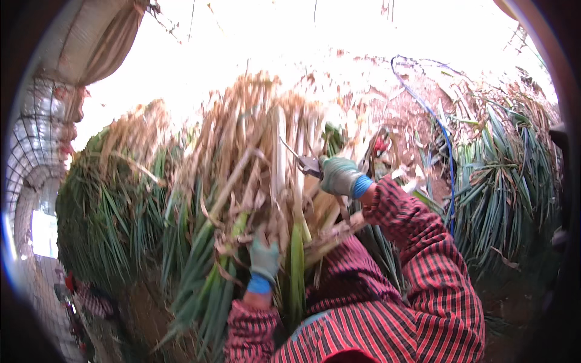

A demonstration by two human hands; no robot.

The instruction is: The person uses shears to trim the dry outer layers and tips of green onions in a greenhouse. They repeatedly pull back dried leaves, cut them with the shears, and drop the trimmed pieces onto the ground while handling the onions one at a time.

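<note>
My right hand (342, 176), in a green-and-grey work glove, is closed on a metal cutting tool (310, 165), apparently pruning shears. Its thin blades point up and left over pale stalks. Before me lies a thick heap of long green onions (279, 154), with dry roots or husks at the far side and green leaves hanging towards me. Lower down, my left hand (264, 259), gloved likewise, rests among dry outer leaves (245, 240) and stalks. Its fingers are blurred and partly hidden, so its grip is unclear. A green onion leaf (297, 267) hangs just right of it.
More green onions are heaped at the left (113, 213) and in a pile at the right (504, 186). A blue hose or cord (447, 136) runs between heaps over littered soil (422, 95). A person in striped sleeves (95, 301) is at lower left, near wire mesh (34, 122).
</note>
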